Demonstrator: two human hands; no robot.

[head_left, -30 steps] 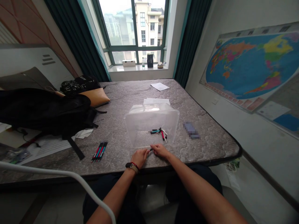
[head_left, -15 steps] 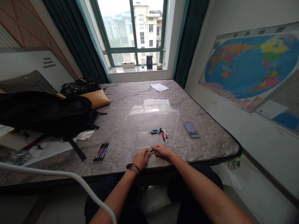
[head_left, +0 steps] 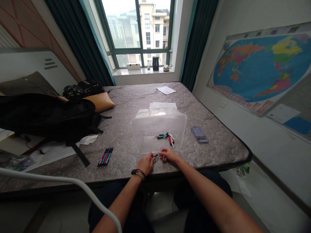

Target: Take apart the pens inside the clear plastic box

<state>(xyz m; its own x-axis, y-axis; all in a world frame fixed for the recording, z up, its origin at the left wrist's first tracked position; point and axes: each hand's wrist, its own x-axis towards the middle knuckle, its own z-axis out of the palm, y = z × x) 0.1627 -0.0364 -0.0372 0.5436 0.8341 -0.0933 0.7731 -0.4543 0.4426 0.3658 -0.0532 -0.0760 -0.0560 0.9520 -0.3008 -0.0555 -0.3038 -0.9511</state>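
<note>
My left hand (head_left: 145,164), a watch and a red band at its wrist, pinches a short black pen part (head_left: 155,155) close to the mattress edge. Just right of it, my right hand (head_left: 168,155) has its fingers closed; a small light tip seems to show at them, too small to name. Both hands are in front of a clear plastic box (head_left: 159,124) lying on its side, its opening towards me. Inside lie several pen pieces (head_left: 167,137) in black, blue, red and white. Assembled pens (head_left: 105,158) in red, blue and black lie in a row to the left.
The box stands on a grey quilted mattress (head_left: 126,129). A black backpack (head_left: 48,113) and a tan pouch (head_left: 102,101) are at the left. Papers (head_left: 163,105) lie behind the box, a blurred bluish object (head_left: 199,134) right of it. A white tube (head_left: 48,178) crosses the lower left.
My right hand has drawn slightly right, away from the left, opening a small gap at the pen part. The left hand stays nearly in place, still pinching the black part.
</note>
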